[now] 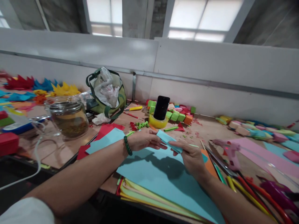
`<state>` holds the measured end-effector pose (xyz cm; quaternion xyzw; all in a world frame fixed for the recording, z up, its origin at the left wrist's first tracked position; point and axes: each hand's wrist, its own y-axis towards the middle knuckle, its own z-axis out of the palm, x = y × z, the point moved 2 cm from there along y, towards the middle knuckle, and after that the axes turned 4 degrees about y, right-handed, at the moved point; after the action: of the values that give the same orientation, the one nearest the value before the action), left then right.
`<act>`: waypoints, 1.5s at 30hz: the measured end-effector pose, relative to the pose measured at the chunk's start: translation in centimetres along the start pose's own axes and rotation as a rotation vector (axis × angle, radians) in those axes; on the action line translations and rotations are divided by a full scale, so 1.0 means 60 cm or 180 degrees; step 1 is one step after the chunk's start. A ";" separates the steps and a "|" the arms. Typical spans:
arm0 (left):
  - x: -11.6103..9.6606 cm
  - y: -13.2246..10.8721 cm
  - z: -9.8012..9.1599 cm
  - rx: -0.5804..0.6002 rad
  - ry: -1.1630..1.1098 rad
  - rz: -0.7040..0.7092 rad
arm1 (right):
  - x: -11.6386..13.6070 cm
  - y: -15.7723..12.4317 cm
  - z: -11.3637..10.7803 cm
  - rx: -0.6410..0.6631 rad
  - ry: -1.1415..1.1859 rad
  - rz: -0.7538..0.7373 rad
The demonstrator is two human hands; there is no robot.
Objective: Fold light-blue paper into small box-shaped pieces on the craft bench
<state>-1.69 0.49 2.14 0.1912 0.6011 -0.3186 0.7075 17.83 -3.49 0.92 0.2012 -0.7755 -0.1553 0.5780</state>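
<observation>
My right hand held a folded blue strip pinched between thumb and fingers at its near end, above a blue sheet topping a stack of coloured paper. At the strip's other end, my left hand had its fingers slightly parted and close about the paper; from my distant post I could not tell whether they gripped it. The strip looked like paper or thin card, and I judged it light, fairly stiff along its folds, not slippery, but easily creased; the folded long edges seemed the best hold, with light fingertip pressure. The sheet's near edge lay below both hands, close to the table edge. Beyond the hands, a phone leaned in a yellow tape roll, with paper scraps just short of it. Right of the right hand, a pink glue gun and coloured tool handles crowded the space; well left of the left hand stood a glass jar. The freest room, I judged, was directly over the sheet, and forward of the right hand across bare tabletop.
</observation>
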 end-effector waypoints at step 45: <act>0.000 -0.017 0.075 -0.0659 0.0470 0.1109 | 0.019 -0.011 0.004 0.0893 0.0208 0.0628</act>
<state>0.91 -3.21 3.20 0.2414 0.6387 -0.1130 0.7218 17.42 -4.63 1.51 0.2077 -0.7863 0.0186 0.5816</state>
